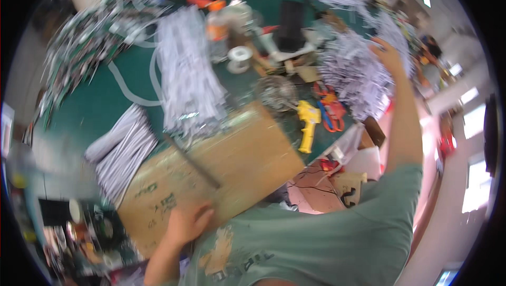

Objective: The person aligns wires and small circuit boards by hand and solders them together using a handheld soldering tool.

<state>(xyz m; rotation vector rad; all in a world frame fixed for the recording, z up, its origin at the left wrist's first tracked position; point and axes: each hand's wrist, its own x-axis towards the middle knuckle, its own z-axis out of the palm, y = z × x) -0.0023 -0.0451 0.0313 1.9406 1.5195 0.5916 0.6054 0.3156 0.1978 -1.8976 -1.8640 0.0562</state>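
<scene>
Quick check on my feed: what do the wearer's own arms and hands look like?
The left hand and right hand wear no gloves. The muted green shirt has a short right sleeve and a pale orange-and-dark print. Blur hides finer detail.

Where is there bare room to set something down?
The cardboard between the dark rod and yellow glue gun looks bare. So does green tabletop between the leftmost strip heap and folded bundle. Crowded: beyond the glue gun, toward the pale strip pile by the right hand.
</scene>
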